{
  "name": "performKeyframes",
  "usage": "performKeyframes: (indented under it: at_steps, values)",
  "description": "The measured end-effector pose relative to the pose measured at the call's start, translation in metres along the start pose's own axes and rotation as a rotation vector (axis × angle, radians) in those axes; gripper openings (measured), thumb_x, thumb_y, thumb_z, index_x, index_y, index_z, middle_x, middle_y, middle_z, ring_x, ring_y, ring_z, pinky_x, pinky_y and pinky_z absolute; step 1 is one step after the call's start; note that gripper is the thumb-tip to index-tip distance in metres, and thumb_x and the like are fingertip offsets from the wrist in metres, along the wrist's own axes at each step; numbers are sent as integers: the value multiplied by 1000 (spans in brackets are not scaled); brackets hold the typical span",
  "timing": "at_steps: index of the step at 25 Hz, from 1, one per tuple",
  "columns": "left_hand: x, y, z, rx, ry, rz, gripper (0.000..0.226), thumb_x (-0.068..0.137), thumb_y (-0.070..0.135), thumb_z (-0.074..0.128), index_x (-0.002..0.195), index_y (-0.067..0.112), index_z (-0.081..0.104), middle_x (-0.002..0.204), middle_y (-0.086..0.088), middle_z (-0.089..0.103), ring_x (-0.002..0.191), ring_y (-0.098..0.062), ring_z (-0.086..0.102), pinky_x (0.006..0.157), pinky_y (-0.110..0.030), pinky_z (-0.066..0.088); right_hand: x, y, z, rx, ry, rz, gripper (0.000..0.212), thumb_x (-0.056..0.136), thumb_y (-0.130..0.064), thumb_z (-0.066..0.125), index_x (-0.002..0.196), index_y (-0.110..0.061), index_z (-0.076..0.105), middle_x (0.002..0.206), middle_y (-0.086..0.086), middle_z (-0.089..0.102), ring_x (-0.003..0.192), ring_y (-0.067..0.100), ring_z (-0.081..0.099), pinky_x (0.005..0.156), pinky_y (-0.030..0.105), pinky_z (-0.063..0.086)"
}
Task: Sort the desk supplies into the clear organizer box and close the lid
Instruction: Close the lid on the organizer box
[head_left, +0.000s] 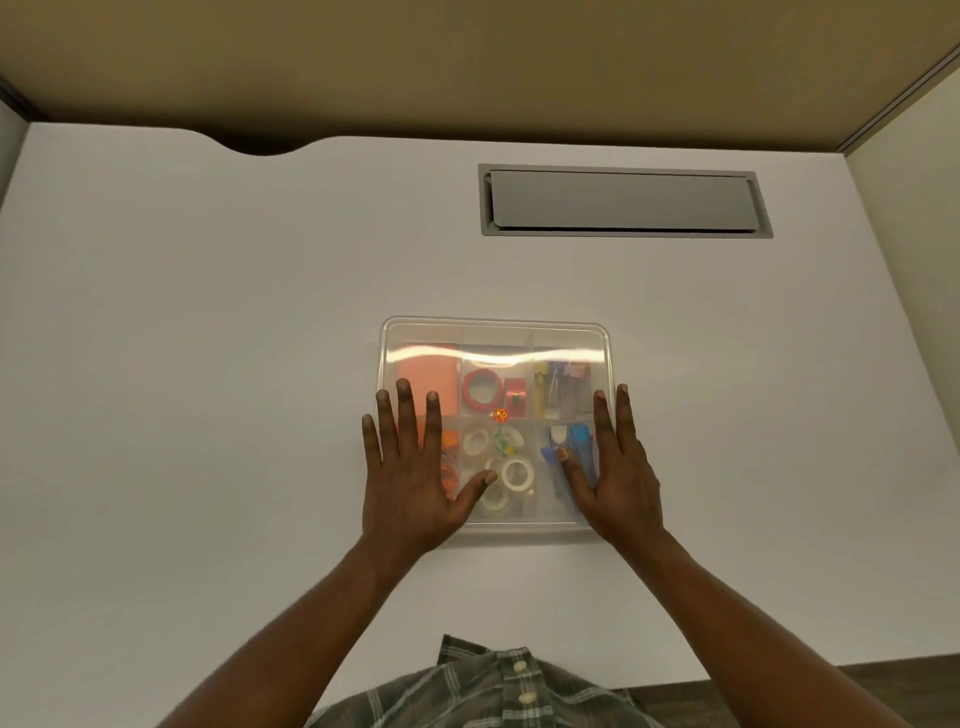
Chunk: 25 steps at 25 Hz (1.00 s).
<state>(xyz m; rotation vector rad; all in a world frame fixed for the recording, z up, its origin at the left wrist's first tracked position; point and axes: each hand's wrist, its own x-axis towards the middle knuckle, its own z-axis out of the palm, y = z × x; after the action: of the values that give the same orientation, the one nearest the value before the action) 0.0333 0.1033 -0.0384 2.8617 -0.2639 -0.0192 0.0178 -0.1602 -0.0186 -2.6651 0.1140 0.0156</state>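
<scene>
Sitting at the middle of the white desk, just in front of the person, the clear organizer box is wearing its clear lid on top. Through the lid an orange pad, a red tape roll, white tape rolls and blue items are showing in separate compartments. The left hand is lying flat on the lid's near left part, fingers straight and spread, thumb reaching inward, gripping nothing. The right hand is pressing flat along the lid's right edge, fingers straight and close together, thumb splayed inward over the blue items. Farther back a grey hatch is sitting flush in the desk, and a beige partition is rising behind it. A plaid shirt is showing at the bottom edge
</scene>
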Motion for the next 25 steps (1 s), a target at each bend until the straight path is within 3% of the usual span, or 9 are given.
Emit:
performKeyframes:
  at_steps: [8, 11, 15, 17, 21, 25]
  values:
    - [9, -23, -11, 28, -30, 24, 114, 77, 87, 36, 158, 12, 7, 165, -19, -6, 152, -40, -6, 120, -61, 8, 5, -20, 6, 105, -49, -8, 84, 95, -61, 45, 159, -32, -1, 168, -6, -5, 152, 22, 22, 111, 44, 44]
    - [16, -62, -28, 69, -17, 5, 106, 82, 82, 33, 158, 12, 8, 165, -19, -6, 152, -40, -6, 119, -63, 8, 17, -58, 25, 120, -90, -3, 87, 94, -63, 45, 159, -30, -1, 168, -1, -6, 150, 28, 27, 111, 44, 43]
    - [1, -72, -39, 54, 12, -92, 92, 88, 73, 32, 158, 17, 9, 165, -17, -4, 152, -40, -5, 117, -66, 7, 32, -128, 58, 137, -206, -36, 88, 94, -60, 50, 160, -23, 3, 168, 3, -8, 135, 35, 48, 103, 42, 49]
    - [-13, -65, -34, 64, 19, -149, 89, 89, 71, 33, 158, 19, 12, 165, -17, -1, 152, -40, -3, 116, -67, 6, 36, -159, 73, 187, -292, -85, 82, 99, -53, 47, 160, -24, 1, 168, 1, -10, 137, 32, 46, 105, 42, 48]
    - [-28, -95, -39, 100, 25, -248, 87, 89, 71, 32, 158, 21, 13, 166, -16, 0, 152, -39, -3, 117, -66, 1, 41, -190, 86, 186, -425, -171, 69, 104, -43, 36, 159, -30, -4, 169, 4, -3, 150, 29, 28, 113, 43, 37]
    - [-35, -150, -57, 156, 6, -180, 86, 89, 73, 31, 158, 24, 12, 166, -12, 0, 153, -36, -3, 116, -67, 6, 36, -181, 74, 60, -480, -206, 74, 101, -53, 38, 159, -31, -4, 169, 7, 0, 144, 33, 37, 110, 50, 40]
